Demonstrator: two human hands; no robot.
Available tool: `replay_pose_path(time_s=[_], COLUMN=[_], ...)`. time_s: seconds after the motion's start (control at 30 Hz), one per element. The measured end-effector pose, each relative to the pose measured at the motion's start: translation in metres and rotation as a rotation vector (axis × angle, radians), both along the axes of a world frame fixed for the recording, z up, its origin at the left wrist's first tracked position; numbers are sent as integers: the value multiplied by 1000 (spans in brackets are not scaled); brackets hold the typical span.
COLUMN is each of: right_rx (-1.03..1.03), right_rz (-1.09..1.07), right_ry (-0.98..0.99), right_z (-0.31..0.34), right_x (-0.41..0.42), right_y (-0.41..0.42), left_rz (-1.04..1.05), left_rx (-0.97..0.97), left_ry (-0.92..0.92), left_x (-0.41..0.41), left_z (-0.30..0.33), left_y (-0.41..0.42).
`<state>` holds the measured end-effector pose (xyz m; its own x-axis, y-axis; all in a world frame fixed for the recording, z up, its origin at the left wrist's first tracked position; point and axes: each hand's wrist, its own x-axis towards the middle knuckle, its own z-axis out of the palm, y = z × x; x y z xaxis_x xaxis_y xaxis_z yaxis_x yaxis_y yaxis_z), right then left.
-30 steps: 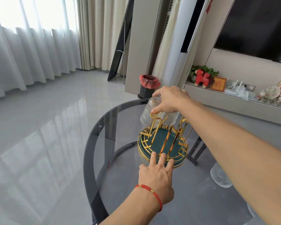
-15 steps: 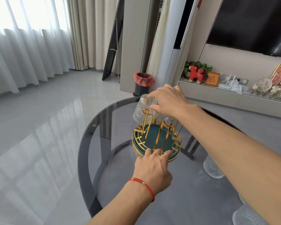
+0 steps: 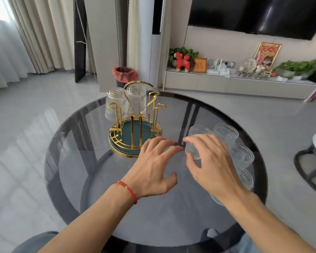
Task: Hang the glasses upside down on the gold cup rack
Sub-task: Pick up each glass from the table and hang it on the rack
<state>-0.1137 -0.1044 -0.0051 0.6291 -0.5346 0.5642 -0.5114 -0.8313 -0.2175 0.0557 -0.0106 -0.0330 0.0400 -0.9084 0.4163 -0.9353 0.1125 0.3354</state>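
Observation:
The gold cup rack (image 3: 135,132) with a teal base stands at the far middle of the round glass table (image 3: 77,161). Two ribbed clear glasses hang upside down on it: one at the left (image 3: 115,106), one in the centre (image 3: 136,98). Several more ribbed glasses (image 3: 241,154) stand in a row at the table's right. My right hand (image 3: 210,163) curls its fingers around the nearest of them, a clear glass (image 3: 195,141). My left hand (image 3: 153,168), with a red wrist cord, hovers over the table just in front of the rack, fingers spread, holding nothing.
A bin with a red liner (image 3: 125,74) stands on the floor behind the table. A low cabinet (image 3: 235,83) with ornaments runs along the far wall under a dark screen. A chair frame (image 3: 306,161) sits at the right edge.
My right hand left the glass hanging on the rack and came back right to a glass in the row. My left hand came off the rack's base. The camera tilted down.

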Motion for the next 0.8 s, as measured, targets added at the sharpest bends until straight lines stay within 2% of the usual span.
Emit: replay_pose_path(time_s=[0.13, 0.2, 0.3, 0.4, 0.5, 0.63, 0.7, 0.8], right_rx=[45, 151, 400, 591, 586, 575, 626, 709], right_rz=[-247, -363, -419, -378, -317, -153, -67, 63], right_ry=[36, 9, -123, -180, -217, -251, -286, -324], right_z=[-17, -23, -33, -39, -37, -31, -29, -29], right_x=[-54, -69, -85, -91, -91, -86, -82, -70], right_y=[4, 7, 10, 9, 9, 19, 22, 25], left_rz=[-81, -81, -89, -104, -100, -149, -189, -158], left_rx=[69, 80, 83, 95, 89, 169, 185, 80], left_ry=[1, 38, 81, 117, 209, 480, 493, 493], left_x=[-23, -31, -41, -45, -50, -54, -57, -58], left_z=[-12, -15, -20, -23, -24, -18, -14, -7], left_y=[1, 1, 2, 3, 3, 6, 7, 8])
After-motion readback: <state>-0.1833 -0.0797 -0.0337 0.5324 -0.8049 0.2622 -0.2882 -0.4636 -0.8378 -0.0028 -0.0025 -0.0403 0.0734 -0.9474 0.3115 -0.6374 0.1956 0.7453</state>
